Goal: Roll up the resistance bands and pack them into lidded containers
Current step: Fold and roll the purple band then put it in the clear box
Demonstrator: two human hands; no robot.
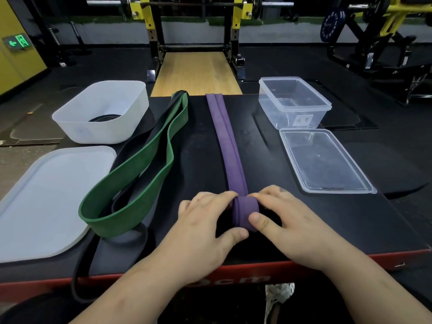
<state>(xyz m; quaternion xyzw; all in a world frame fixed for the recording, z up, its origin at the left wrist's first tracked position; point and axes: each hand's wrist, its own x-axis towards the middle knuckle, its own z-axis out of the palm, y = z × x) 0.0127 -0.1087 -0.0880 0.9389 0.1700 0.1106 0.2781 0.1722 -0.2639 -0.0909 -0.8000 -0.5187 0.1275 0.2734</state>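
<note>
Purple band (245,212) roll between hands.

Purple band (230,146); green band (145,164); black band (81,272); white tub (102,113); black table (201,141).

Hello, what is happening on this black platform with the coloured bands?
A person is rolling up the purple band from its near end: the left hand and right hand both pinch the small roll, while the rest lies flat and straight. The green band and a black band lie unrolled to the left. The white tub already holds a coiled black band, its lid beside it. The clear container looks empty, its lid off in front.
</note>
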